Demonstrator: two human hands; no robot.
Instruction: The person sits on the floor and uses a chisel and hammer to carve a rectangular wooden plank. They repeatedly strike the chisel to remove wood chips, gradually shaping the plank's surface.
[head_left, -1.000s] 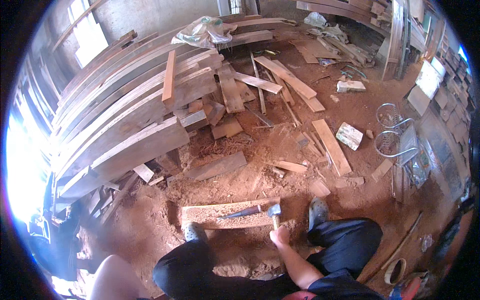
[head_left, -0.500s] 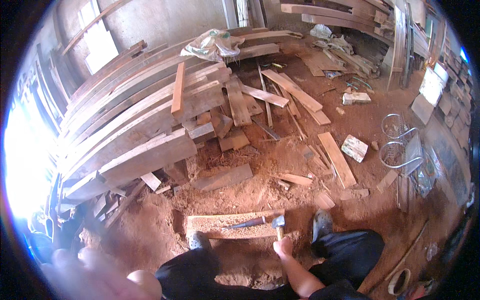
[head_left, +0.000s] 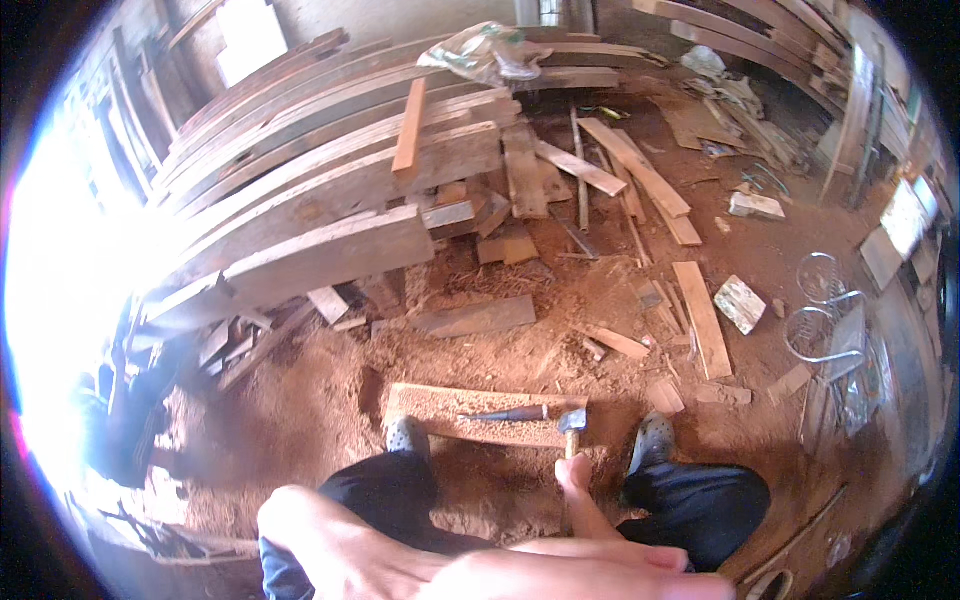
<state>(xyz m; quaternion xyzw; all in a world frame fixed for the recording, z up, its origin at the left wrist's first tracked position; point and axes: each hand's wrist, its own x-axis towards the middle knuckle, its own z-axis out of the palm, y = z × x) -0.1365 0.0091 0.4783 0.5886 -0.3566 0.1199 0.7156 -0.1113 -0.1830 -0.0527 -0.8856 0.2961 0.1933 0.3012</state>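
Observation:
Gripped by its handle in my right hand (head_left: 573, 474), a hammer (head_left: 573, 420) stands with its metal head up at the right end of a wooden board (head_left: 545, 432). Small wood chips cover much of the board. On it lies a chisel (head_left: 515, 413) with a dark handle to the right and a narrow blade to the left, just beside the hammer head. My left hand (head_left: 470, 575) is large and close at the lower edge, reaching rightward across my lap. Its fingers look stretched out, partly cut off by the frame, and nothing shows in them.
My feet in grey clogs (head_left: 652, 440) flank the board on reddish, sawdust-strewn ground. Long timbers (head_left: 330, 250) are stacked at the left, with a plastic sack (head_left: 485, 52) on top. Loose planks (head_left: 703, 320), a pale block (head_left: 740, 304) and a wire-framed item (head_left: 825, 320) lie to the right.
My left hand has swung from the lower left toward the lower middle. The right hand keeps hold of the hammer by the board. The whole view has shifted slightly.

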